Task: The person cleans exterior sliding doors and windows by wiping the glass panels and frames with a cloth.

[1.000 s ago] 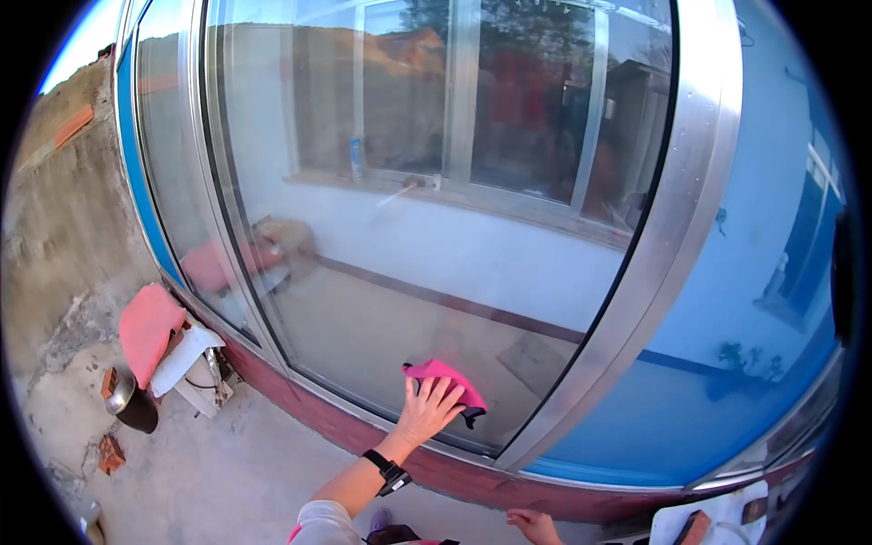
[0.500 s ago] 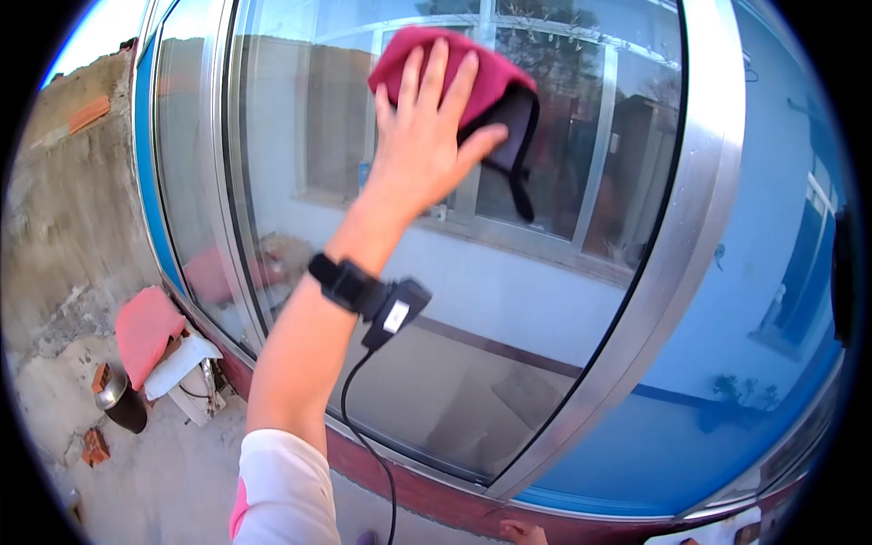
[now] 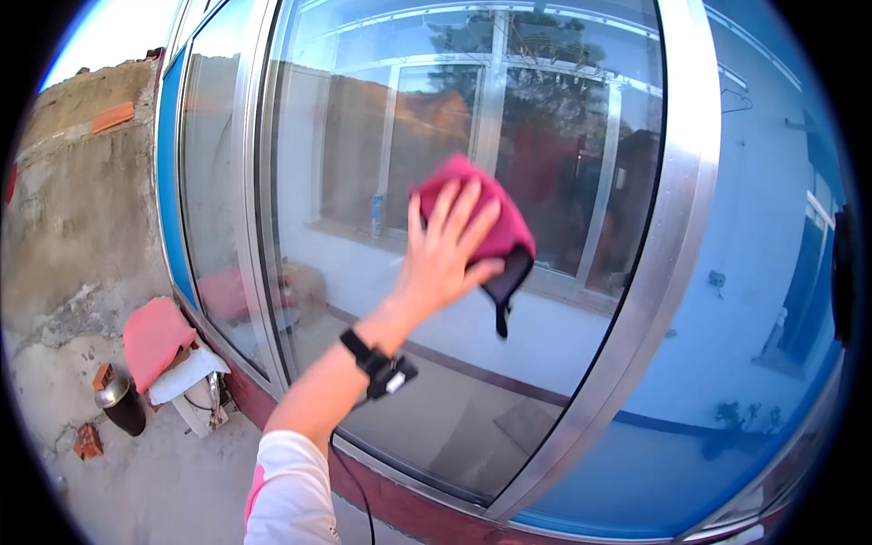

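My left hand point(image 3: 445, 250) presses a dark pink cloth point(image 3: 495, 204) against the window pane point(image 3: 363, 291), its fingers spread over the fabric. The cloth has a dark underside and black edging, and one black corner hangs down below my thumb. On my left wrist sits a black strap with a small box device point(image 3: 391, 375), from which a cable point(image 3: 359, 477) runs down. My right hand is out of view.
A metal frame point(image 3: 668, 245) borders the pane, with a blue-tinted pane point(image 3: 627, 463) to the right. At the lower left are a pink cover point(image 3: 154, 338) over stacked items, a dark metal container point(image 3: 123, 409) and a brick piece point(image 3: 88, 441) by the wall point(image 3: 82, 209).
My left hand has moved down the glass with the cloth, from near the pane's top to its middle. My right hand, partly visible at the bottom edge before, has left the view.
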A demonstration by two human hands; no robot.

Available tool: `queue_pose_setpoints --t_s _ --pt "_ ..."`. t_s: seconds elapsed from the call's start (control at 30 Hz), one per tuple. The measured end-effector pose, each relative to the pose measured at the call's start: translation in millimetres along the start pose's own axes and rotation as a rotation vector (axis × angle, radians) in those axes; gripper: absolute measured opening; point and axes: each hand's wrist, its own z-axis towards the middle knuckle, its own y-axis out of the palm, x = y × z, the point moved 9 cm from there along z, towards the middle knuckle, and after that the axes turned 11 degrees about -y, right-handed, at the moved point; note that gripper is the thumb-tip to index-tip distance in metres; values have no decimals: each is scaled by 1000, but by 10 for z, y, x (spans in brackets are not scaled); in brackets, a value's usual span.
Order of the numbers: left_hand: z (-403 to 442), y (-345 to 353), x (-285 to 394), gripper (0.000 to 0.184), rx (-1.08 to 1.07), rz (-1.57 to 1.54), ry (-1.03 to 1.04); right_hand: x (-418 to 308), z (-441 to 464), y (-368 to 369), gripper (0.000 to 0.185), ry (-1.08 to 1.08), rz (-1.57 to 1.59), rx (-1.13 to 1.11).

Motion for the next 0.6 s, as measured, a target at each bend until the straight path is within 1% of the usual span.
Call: queue_pose_setpoints --t_s 0.03,0.07,0.1,0.13,0.17,0.2,0.27,0.3,0.37,0.43,0.5,0.53,0.57,0.6 --pt "427 -101 -138 70 88 38 13 -12 50 -108 24 74 -42 37" --pt "755 -158 -324 68 170 71 19 18 98 -128 23 21 -78 85" --pt "961 -203 -469 68 214 124 -35 162 157 -16 23 28 -73 52" --pt "1043 -206 -606 68 213 136 -92 281 189 45 23 -2 36 123" --pt "995 -192 -657 69 182 116 -93 302 128 60 23 -25 145 199" --pt "804 -159 -689 69 145 115 -130 351 37 136 23 -4 154 175" --pt "157 -67 -655 71 64 103 -203 109 -16 280 25 -78 44 30" --pt "-353 0 -607 72 18 93 -237 336 -123 414 25 -63 59 17" --pt "-1482 189 -469 73 -130 91 -278 795 -269 881 25 -37 -57 -168" --pt "-2529 349 -319 74 -269 76 -310 548 -216 1001 26 -72 -10 -164" --pt "-3492 482 -160 75 -399 46 -335 167 -189 1012 27 -79 2 -298" --pt "-3822 547 -156 74 -437 48 -381 120 -144 998 27 -92 -9 -290" --pt "-3802 526 -155 74 -447 48 -388 145 -115 1023 26 -65 -42 -292" --pt "-3694 522 -229 75 -386 29 -377 192 -79 1052 26 -38 -74 -295"
